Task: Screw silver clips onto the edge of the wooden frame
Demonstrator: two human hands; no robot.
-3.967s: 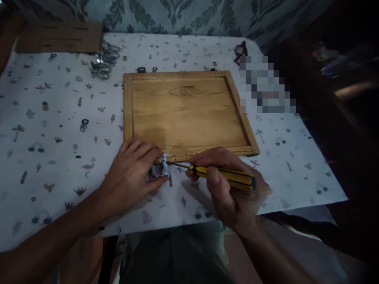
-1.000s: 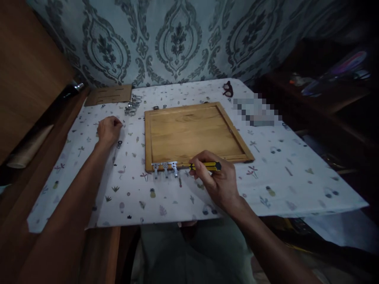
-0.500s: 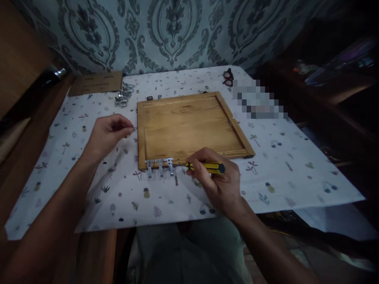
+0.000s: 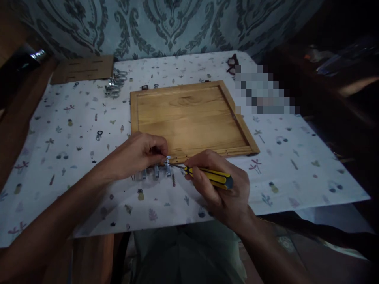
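Note:
A wooden framed panel (image 4: 189, 118) lies flat on the table, its near edge towards me. Three silver metal hinges (image 4: 168, 169) sit along the left part of that edge, their arms sticking out towards me. My left hand (image 4: 139, 156) is closed in a pinch at the rightmost hinge; whatever its fingertips hold is too small to make out. Gripped in my right hand (image 4: 220, 189) is a screwdriver (image 4: 217, 178) with a yellow and black handle. Its shaft points left, with the tip close to the same hinge. Small dark holes show in the edge right of the hinges.
A patterned white cloth (image 4: 166, 213) covers the table. At the back left lie a piece of cardboard (image 4: 83, 69) and a pile of metal hinges (image 4: 115, 85). Glasses (image 4: 233, 63) rest at the back right, beside a blurred-out item (image 4: 263, 92). A patterned wall covering (image 4: 171, 23) rises behind.
My left hand has moved right, from beside the panel's left edge to the rightmost hinge, partly covering the others. The screwdriver tip has come closer to that hinge. The view has shifted slightly.

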